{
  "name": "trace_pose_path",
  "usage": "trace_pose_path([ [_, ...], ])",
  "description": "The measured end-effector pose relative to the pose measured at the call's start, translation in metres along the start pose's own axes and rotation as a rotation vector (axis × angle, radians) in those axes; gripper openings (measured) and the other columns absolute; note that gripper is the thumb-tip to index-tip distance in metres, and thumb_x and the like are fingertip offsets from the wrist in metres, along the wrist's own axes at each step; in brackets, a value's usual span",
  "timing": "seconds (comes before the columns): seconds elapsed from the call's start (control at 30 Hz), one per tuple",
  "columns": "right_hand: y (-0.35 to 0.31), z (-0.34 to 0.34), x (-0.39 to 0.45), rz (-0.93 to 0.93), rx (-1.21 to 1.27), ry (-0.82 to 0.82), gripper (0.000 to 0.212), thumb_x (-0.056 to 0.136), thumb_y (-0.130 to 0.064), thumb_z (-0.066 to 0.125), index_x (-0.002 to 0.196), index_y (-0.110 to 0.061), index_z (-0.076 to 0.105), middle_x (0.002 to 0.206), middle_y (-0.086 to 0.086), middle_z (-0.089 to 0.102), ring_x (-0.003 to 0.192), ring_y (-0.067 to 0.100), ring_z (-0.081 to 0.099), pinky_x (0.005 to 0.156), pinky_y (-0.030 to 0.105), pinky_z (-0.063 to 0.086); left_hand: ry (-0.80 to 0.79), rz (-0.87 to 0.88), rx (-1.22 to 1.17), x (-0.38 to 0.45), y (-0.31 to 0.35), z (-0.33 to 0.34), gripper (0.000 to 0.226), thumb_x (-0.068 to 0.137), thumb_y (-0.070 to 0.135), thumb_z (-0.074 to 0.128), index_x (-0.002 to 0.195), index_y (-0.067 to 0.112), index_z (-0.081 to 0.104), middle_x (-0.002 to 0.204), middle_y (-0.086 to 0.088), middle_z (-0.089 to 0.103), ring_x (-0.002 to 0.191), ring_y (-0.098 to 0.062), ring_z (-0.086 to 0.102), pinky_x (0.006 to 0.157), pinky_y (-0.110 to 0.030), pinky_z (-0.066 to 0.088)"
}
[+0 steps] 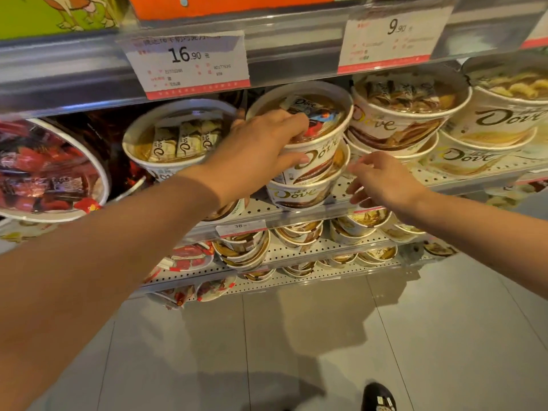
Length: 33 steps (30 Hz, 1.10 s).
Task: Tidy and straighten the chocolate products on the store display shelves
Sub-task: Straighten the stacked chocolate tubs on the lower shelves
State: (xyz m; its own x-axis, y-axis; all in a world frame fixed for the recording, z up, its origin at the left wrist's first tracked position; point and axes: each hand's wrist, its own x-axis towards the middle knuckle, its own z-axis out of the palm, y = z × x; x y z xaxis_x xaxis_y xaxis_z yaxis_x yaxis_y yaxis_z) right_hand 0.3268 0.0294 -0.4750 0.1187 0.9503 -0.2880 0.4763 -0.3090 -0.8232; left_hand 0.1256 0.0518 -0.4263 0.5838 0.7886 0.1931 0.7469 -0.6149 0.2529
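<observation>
A white Dove chocolate tub (pixel 318 137) with a clear lid sits tilted on top of another Dove tub (pixel 299 194) on the perforated shelf (pixel 341 200). My left hand (pixel 261 149) grips the top tub, fingers over the lid and thumb on its side. My right hand (pixel 382 180) hovers just right of the stack with loosely spread fingers, holding nothing. More Dove tubs stand left (pixel 175 140) and right (pixel 406 114) of the stack.
A large round red-sweets tub (pixel 50 170) leans at the far left. Price tags (pixel 189 63) hang on the rail above. Lower shelves hold several smaller tubs (pixel 299 235). Grey tiled floor (pixel 296 336) lies below, with a shoe (pixel 379 398) at the bottom.
</observation>
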Motion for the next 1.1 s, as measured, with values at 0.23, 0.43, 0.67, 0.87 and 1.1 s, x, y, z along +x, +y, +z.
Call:
trace_pose_path([
  [0.23,-0.010,0.014,0.028,0.132,0.205,-0.071,0.006,0.093,-0.007,0.047,0.094,-0.001,0.050,0.064,0.012,0.058,0.043,0.014,0.055,0.041,0.022,0.050,-0.100,0.111,-0.034,0.004,0.001,-0.012,0.012,0.092,0.020,0.056,0.085,0.024,0.047,0.087,0.011,0.050,0.083,-0.012,0.049,0.074,-0.031,0.040],
  [0.43,-0.008,0.012,0.032,0.104,0.151,-0.040,0.017,0.092,-0.006,0.046,0.077,-0.009,0.053,0.062,0.007,0.054,0.046,0.011,0.044,0.039,0.017,0.035,-0.202,0.110,-0.018,0.005,-0.013,-0.026,0.028,0.084,0.019,0.060,0.098,-0.004,0.059,0.088,-0.014,0.066,0.096,-0.033,0.061,0.085,-0.050,0.048],
  [0.67,0.000,0.013,0.020,0.229,0.574,-0.216,0.016,0.099,-0.008,0.034,0.099,-0.004,0.050,0.070,0.008,0.053,0.058,0.013,0.052,0.044,0.018,0.047,-0.217,-0.022,-0.097,0.006,-0.020,-0.028,0.016,0.082,0.010,0.066,0.075,0.007,0.052,0.111,-0.011,0.067,0.121,-0.017,0.052,0.096,-0.045,0.046],
  [0.87,-0.007,0.009,0.018,0.256,0.527,-0.326,0.014,0.097,-0.003,0.040,0.096,-0.003,0.053,0.076,0.011,0.061,0.071,0.018,0.067,0.063,0.025,0.058,-0.235,-0.119,-0.064,0.012,-0.013,-0.032,0.021,0.079,0.010,0.071,0.069,0.006,0.053,0.082,0.000,0.066,0.092,-0.011,0.060,0.063,-0.022,0.043],
  [1.1,-0.013,0.010,0.014,0.259,0.499,-0.294,0.011,0.096,-0.002,0.041,0.098,0.000,0.052,0.073,0.013,0.058,0.068,0.018,0.062,0.058,0.022,0.055,-0.248,-0.131,-0.025,0.015,-0.014,-0.034,0.022,0.077,0.010,0.071,0.063,0.012,0.053,0.108,-0.005,0.067,0.106,-0.012,0.055,0.078,-0.032,0.045],
])
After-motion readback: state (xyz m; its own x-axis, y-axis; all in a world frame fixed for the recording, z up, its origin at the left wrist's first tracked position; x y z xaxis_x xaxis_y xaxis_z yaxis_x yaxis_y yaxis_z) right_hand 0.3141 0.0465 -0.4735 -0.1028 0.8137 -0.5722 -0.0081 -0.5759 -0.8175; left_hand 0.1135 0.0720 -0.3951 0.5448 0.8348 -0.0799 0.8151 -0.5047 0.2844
